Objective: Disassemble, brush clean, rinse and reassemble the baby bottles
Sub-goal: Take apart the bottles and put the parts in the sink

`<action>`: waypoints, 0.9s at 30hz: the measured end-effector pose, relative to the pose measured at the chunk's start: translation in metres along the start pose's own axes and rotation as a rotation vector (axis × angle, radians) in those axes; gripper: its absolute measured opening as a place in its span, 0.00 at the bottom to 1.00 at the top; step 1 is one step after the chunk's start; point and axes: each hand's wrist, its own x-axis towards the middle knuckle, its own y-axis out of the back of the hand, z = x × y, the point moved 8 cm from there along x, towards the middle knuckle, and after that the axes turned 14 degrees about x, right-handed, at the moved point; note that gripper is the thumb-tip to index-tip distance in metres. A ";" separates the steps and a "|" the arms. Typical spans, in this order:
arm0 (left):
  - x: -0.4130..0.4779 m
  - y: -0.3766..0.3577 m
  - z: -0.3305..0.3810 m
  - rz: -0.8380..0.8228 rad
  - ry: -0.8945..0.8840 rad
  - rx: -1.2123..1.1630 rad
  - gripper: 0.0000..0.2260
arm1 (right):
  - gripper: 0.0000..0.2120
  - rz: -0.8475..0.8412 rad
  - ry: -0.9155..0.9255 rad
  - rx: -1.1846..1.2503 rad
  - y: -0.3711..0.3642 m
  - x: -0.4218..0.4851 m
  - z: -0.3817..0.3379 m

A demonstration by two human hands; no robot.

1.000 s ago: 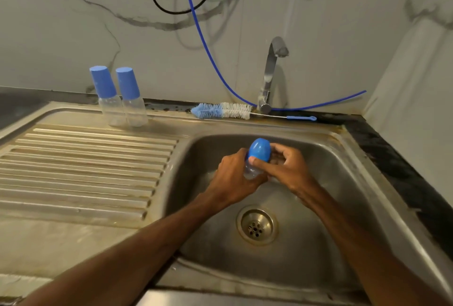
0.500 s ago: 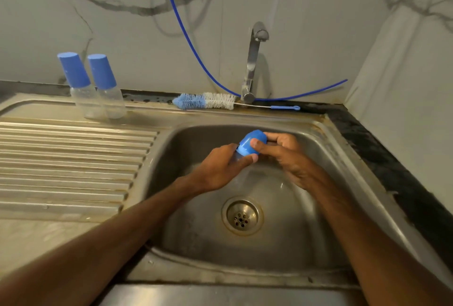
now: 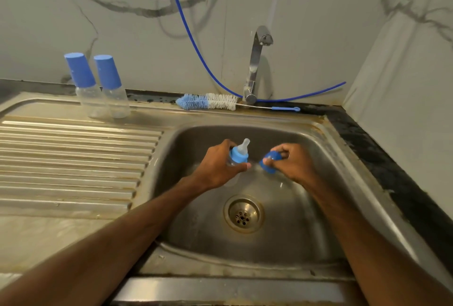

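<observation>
Over the steel sink basin point(image 3: 318, 207), my left hand point(image 3: 218, 166) grips a clear baby bottle point(image 3: 239, 155) with a blue collar and a bare translucent teat pointing up. A little to its right, my right hand point(image 3: 293, 162) pinches the blue cap point(image 3: 270, 159), held apart from the bottle. Most of the bottle's body is hidden behind my left hand. Two more capped bottles, the left bottle point(image 3: 84, 85) and the right bottle point(image 3: 112, 87), stand upright at the back of the drainboard. A blue and white bottle brush point(image 3: 208, 101) lies on the sink's back ledge.
The tap point(image 3: 256, 65) stands behind the basin with no water running. A blue hose point(image 3: 196, 43) loops down the marble wall to the tap base. The ribbed drainboard point(image 3: 73, 158) spreads left. The drain point(image 3: 244, 213) sits below my hands. A dark counter edge point(image 3: 382, 163) runs along the right.
The blue cap has come off the bottle: my right hand pulled it away to the right, baring the teat. My left hand still holds the bottle.
</observation>
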 end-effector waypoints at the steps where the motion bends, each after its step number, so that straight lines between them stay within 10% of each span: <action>1: 0.000 -0.001 -0.001 -0.002 0.000 0.010 0.25 | 0.15 -0.035 -0.040 -0.150 -0.003 0.002 0.010; 18: 0.002 -0.013 -0.005 -0.038 -0.008 0.038 0.26 | 0.33 -0.255 -0.201 -0.774 -0.022 0.018 0.036; 24: 0.002 0.014 -0.005 0.113 -0.026 0.077 0.26 | 0.25 -0.618 -0.254 0.277 -0.044 -0.025 -0.050; 27: -0.001 0.027 0.005 0.198 -0.102 0.143 0.25 | 0.20 -0.560 -0.217 0.405 -0.051 -0.044 -0.073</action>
